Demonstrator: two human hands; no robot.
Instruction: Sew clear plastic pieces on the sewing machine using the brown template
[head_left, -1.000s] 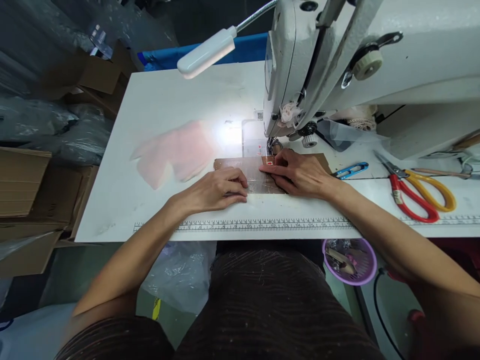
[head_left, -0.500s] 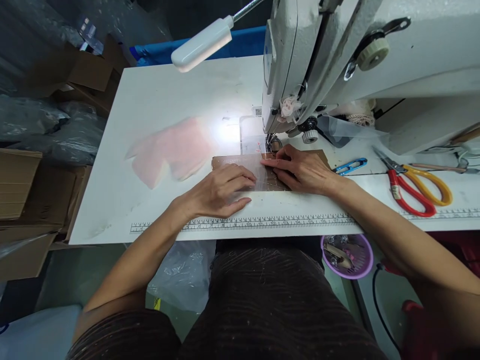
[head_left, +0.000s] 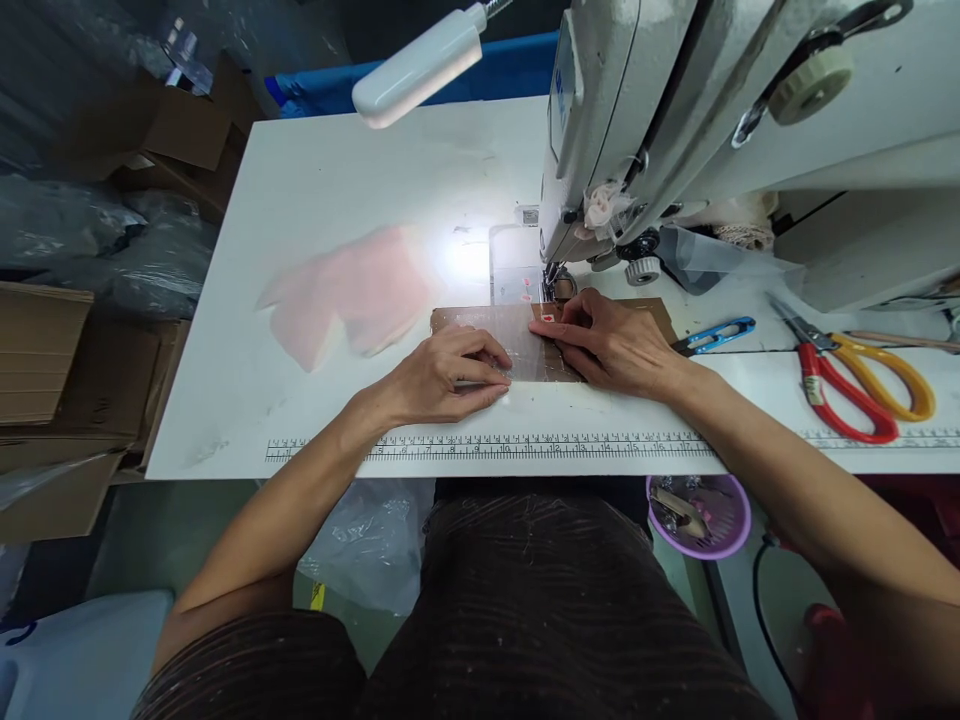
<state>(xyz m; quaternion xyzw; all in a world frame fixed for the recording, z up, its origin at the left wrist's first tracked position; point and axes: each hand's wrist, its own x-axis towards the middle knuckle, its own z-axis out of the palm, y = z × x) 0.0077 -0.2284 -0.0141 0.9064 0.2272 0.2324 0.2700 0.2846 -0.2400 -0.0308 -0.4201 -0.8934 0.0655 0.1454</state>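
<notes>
The left hand [head_left: 442,378] presses flat on the brown cardboard piece under clear plastic [head_left: 517,340], fingers curled in more than 0.5 s ago. The right hand [head_left: 611,340] pinches the small red label [head_left: 550,317] at 12 o'clock, nudged nearer the needle of the white sewing machine [head_left: 600,150].

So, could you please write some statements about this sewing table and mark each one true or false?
1. Both hands rest on the brown piece in front of the sewing machine. True: the left hand and the right hand press on the brown piece by the sewing machine.
2. The right hand holds the scissors. False: the scissors lie untouched on the table, to the right.
3. Pink cloth lies left of the hands. True.
4. The blue thread snips lie left of the left hand. False: the thread snips lie right of the right hand.
5. The lamp is off. False: it lights the table near the needle.
</notes>
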